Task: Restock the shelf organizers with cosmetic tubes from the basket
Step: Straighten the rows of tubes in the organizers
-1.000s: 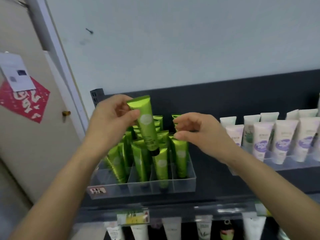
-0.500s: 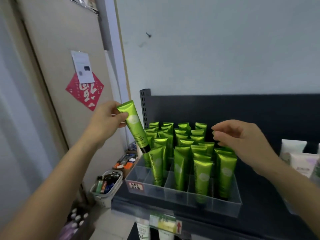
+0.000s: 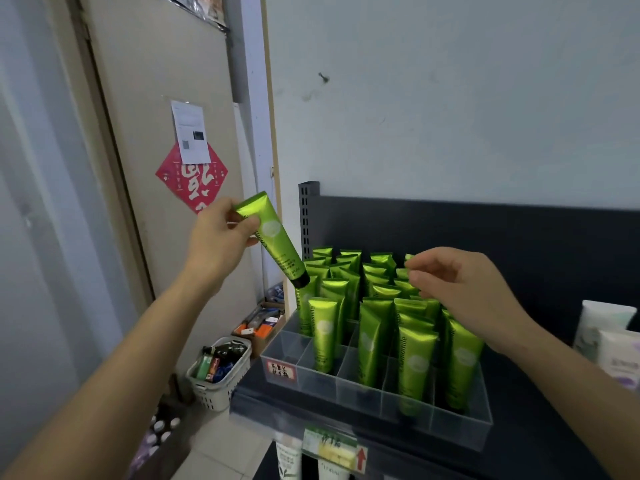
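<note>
I read "chamomile" on the tubes; my left hand grips 1 tube, now at the organizer's left edge, right hand loosely curled, empty.

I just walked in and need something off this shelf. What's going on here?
A person is restocking a clear organizer on the shelf. Their left hand grips one green tube, tilted cap down, by its back left corner. The right hand hovers, fingers curled, above the standing tubes; whether it touches one is unclear. A white basket of products sits on the floor to the left.
</note>
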A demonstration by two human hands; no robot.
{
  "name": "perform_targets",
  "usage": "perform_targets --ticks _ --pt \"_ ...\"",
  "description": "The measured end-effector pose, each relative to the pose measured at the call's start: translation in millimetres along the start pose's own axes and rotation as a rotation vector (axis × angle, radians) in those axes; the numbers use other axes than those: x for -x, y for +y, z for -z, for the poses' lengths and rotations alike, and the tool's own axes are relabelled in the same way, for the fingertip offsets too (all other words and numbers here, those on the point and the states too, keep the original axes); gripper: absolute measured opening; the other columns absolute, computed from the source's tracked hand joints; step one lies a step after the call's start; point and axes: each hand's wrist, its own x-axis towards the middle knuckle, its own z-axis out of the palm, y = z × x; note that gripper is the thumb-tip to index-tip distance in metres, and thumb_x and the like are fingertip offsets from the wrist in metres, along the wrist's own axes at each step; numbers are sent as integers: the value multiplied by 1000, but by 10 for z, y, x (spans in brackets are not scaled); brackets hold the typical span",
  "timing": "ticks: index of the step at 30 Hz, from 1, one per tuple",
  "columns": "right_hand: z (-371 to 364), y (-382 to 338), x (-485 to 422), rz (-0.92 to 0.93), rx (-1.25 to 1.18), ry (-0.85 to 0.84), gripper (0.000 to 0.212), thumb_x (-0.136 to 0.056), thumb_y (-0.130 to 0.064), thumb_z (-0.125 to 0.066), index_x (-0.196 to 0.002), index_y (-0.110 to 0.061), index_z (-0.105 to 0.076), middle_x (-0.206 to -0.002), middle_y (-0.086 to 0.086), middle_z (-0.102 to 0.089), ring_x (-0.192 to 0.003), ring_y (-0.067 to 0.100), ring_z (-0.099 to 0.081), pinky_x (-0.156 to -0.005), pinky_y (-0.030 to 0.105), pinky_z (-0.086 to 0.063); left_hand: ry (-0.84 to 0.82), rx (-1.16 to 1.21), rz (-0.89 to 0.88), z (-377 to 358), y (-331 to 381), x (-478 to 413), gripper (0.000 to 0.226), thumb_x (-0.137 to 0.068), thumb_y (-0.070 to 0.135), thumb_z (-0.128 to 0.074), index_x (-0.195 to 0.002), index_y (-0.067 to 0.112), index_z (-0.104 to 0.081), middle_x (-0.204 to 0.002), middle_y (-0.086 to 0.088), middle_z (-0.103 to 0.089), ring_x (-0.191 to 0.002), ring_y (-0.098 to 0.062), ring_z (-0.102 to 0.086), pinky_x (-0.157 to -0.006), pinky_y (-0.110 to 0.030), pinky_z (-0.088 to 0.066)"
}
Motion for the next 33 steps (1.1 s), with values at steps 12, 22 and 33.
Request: perform_targets --ticks 12,22,33 --pt "-169 -20 -20 16 105 -88 12 -85 -22 -67 -96 -23 -71 -88 -12 -70 -85 2 -64 -80 23 -53 -402 -421 53 -305 -644 432 23 -86 2 -61 -76 21 -52 -77 -7 -62 -77 -28 -64 -76 -44 -54" --pt "-1 167 -92 5 102 -107 13 -85 -18 -68 -96 -21 -72 -86 -9 -71 -82 4 -66 -75 20 -53 -468 -488 86 -259 -704 344 26 -81 10 -70 -98 25 -56 -97 1 -65 -93 -18 -63 -88 -39 -52" --pt "673 552 -642 -109 373 45 19 -86 -14 -63 -104 -16 -69 -92 -5 -64 -89 11 -58 -78 21 -39 -566 -574 -382 -1239 220 -5 31 -87 28 -65 -115 16 -61 -110 5 -62 -101 -8 -57 -86 -21 -43"
